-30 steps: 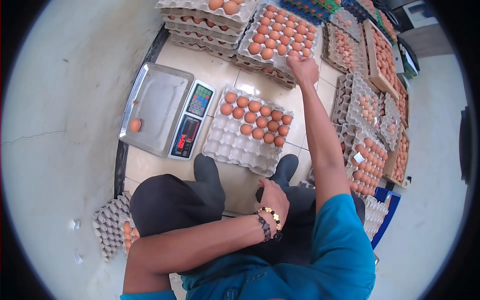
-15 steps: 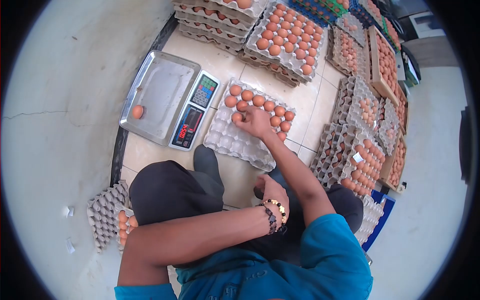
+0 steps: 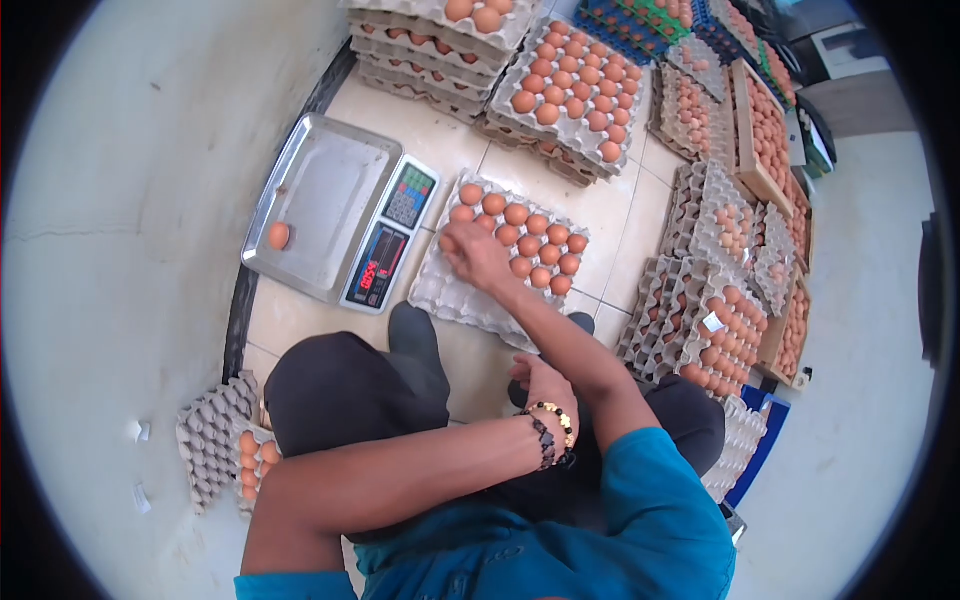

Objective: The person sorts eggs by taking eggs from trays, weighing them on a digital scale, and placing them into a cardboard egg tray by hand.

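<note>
Pale glossy tiles [image 3: 622, 240] cover the floor where I stand, meeting a whitish wall [image 3: 140, 150] on the left along a dark skirting strip [image 3: 236, 325]. On those tiles, at the near middle, a brown egg [image 3: 449, 243] is at the left side of a grey pulp tray [image 3: 447, 285], pinched at the fingertips of the person's right hand [image 3: 478, 256]; whether it already sits in its cup I cannot tell. More eggs fill the tray's far rows, while its near cups are bare. Closer to the body, the left hand [image 3: 547, 380] hangs by the knees, fingers bent; how tightly they close I cannot see. Just left of the tray sits a digital scale [image 3: 335, 200], a single egg [image 3: 278, 236] in its metal pan. Its red display [image 3: 372, 272] seems to read 0054, the digits blurred; the keypad [image 3: 409, 196] legends are too small to read. Beyond rise stacked egg trays [image 3: 425, 70], with blue plastic trays [image 3: 605, 30] farther off. Along the right stand more stacks and a wooden crate [image 3: 745, 150] of eggs. One near stack there carries a white label [image 3: 713, 322], its writing illegible from here.
</note>
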A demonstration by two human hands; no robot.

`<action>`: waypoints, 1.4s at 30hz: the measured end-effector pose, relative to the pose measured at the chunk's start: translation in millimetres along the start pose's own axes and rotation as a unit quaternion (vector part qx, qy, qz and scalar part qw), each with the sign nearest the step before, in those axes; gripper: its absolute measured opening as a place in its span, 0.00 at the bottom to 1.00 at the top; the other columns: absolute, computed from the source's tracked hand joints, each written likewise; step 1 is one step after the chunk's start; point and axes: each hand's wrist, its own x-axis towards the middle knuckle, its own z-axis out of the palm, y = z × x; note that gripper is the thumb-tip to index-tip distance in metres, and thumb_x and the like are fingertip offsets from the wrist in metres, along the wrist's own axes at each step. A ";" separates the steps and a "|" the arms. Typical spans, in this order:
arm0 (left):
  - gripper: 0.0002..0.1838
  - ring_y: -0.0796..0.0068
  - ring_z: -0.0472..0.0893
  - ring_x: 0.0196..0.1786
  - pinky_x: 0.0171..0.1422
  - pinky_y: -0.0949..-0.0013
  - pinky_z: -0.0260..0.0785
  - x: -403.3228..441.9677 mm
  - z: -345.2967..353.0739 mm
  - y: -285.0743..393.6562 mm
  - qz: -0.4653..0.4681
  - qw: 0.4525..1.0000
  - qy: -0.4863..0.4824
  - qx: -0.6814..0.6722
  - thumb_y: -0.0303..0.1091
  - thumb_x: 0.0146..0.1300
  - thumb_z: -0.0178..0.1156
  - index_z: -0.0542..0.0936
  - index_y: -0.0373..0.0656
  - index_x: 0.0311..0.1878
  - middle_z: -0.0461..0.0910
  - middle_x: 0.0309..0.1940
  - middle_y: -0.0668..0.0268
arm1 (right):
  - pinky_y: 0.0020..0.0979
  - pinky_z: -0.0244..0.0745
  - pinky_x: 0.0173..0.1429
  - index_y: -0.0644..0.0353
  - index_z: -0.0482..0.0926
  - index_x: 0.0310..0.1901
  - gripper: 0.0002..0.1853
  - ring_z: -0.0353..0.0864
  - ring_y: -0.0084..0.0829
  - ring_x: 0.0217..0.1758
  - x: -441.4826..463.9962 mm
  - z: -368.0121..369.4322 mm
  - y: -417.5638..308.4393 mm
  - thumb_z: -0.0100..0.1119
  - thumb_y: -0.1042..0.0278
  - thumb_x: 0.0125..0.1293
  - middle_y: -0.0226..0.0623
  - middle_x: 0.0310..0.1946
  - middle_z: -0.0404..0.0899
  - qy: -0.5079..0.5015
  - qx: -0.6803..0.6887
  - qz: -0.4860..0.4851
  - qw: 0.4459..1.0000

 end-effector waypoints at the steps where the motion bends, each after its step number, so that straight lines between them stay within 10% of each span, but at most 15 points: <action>1: 0.22 0.49 0.79 0.60 0.67 0.43 0.62 -2.6 -1.4 -3.8 0.006 1.000 -0.004 -0.004 0.42 0.66 0.60 0.81 0.46 0.61 0.82 0.57 0.58 | 0.42 0.76 0.46 0.56 0.79 0.45 0.15 0.80 0.47 0.42 1.2 -0.8 -1.3 0.67 0.72 0.55 0.38 0.38 0.80 -0.034 0.007 0.026 0.999; 5: 0.22 0.51 0.79 0.61 0.67 0.43 0.62 -6.0 -2.3 -4.1 0.001 1.000 -0.006 -0.007 0.40 0.65 0.61 0.81 0.47 0.62 0.82 0.57 0.59 | 0.44 0.75 0.42 0.59 0.79 0.26 0.05 0.80 0.49 0.38 27.2 -22.4 5.5 0.61 0.70 0.56 0.41 0.35 0.79 0.129 -0.009 -0.037 0.991; 9: 0.21 0.49 0.79 0.60 0.68 0.42 0.62 -11.2 -9.8 -7.5 0.010 1.000 0.006 -0.003 0.38 0.66 0.59 0.81 0.44 0.61 0.82 0.57 0.56 | 0.43 0.74 0.50 0.59 0.81 0.41 0.11 0.79 0.45 0.44 89.0 -83.6 64.9 0.63 0.70 0.55 0.42 0.39 0.81 0.325 -0.119 0.063 0.936; 11: 0.22 0.44 0.79 0.59 0.68 0.39 0.60 -8.5 -7.9 -9.2 0.013 0.999 0.031 -0.017 0.39 0.68 0.55 0.80 0.38 0.61 0.82 0.56 0.51 | 0.44 0.72 0.54 0.58 0.79 0.47 0.18 0.76 0.45 0.52 114.4 -117.5 84.3 0.65 0.66 0.53 0.41 0.43 0.79 0.293 -0.244 0.172 0.908; 15: 0.19 0.52 0.79 0.61 0.69 0.43 0.62 -9.9 -16.9 -11.3 -0.014 0.999 0.031 -0.013 0.35 0.67 0.59 0.81 0.46 0.61 0.81 0.58 0.58 | 0.43 0.70 0.58 0.57 0.79 0.49 0.22 0.75 0.42 0.55 145.5 -147.2 98.7 0.68 0.62 0.51 0.39 0.45 0.80 0.227 -0.248 0.060 0.940; 27: 0.21 0.44 0.80 0.58 0.68 0.39 0.61 -4.4 -24.0 -18.5 0.013 0.999 0.027 -0.040 0.40 0.70 0.54 0.81 0.41 0.61 0.82 0.55 0.52 | 0.40 0.76 0.53 0.56 0.86 0.39 0.18 0.80 0.39 0.52 181.4 -160.6 97.5 0.71 0.54 0.50 0.41 0.44 0.81 0.035 -0.296 0.132 0.945; 30: 0.21 0.45 0.81 0.57 0.68 0.39 0.61 -4.0 -20.5 -15.5 -0.004 0.998 0.044 -0.039 0.40 0.70 0.54 0.81 0.41 0.61 0.82 0.55 0.52 | 0.38 0.77 0.51 0.60 0.83 0.42 0.20 0.79 0.33 0.49 181.3 -152.3 133.0 0.70 0.54 0.54 0.37 0.46 0.78 0.118 0.011 0.274 0.954; 33: 0.21 0.46 0.81 0.57 0.67 0.40 0.62 -3.6 -18.9 -16.9 -0.002 0.997 0.060 -0.043 0.40 0.71 0.54 0.80 0.41 0.61 0.83 0.54 0.53 | 0.38 0.78 0.45 0.61 0.78 0.39 0.12 0.80 0.34 0.37 175.3 -165.5 135.4 0.63 0.65 0.55 0.35 0.36 0.79 0.289 0.545 0.234 0.751; 36: 0.20 0.47 0.80 0.57 0.67 0.40 0.63 -9.1 -24.4 -21.2 0.005 0.997 0.060 -0.039 0.39 0.71 0.54 0.81 0.42 0.61 0.82 0.55 0.55 | 0.41 0.78 0.40 0.60 0.74 0.38 0.10 0.78 0.33 0.30 180.3 -181.1 132.2 0.62 0.69 0.55 0.32 0.32 0.78 0.297 0.628 0.240 0.678; 39: 0.19 0.50 0.80 0.58 0.66 0.41 0.63 -11.2 -29.3 -24.0 -0.003 0.997 0.058 -0.052 0.39 0.69 0.56 0.82 0.45 0.60 0.83 0.55 0.59 | 0.43 0.80 0.44 0.64 0.78 0.42 0.14 0.82 0.44 0.32 197.5 -173.6 146.3 0.62 0.67 0.56 0.45 0.37 0.82 0.223 0.159 0.249 0.929; 42: 0.16 0.55 0.80 0.59 0.67 0.45 0.64 -17.5 -35.5 -28.3 -0.008 0.996 0.053 -0.074 0.38 0.68 0.59 0.84 0.48 0.57 0.84 0.54 0.61 | 0.43 0.81 0.47 0.61 0.85 0.41 0.13 0.86 0.44 0.44 212.9 -163.2 127.1 0.60 0.64 0.58 0.48 0.43 0.85 0.111 -0.221 0.222 0.943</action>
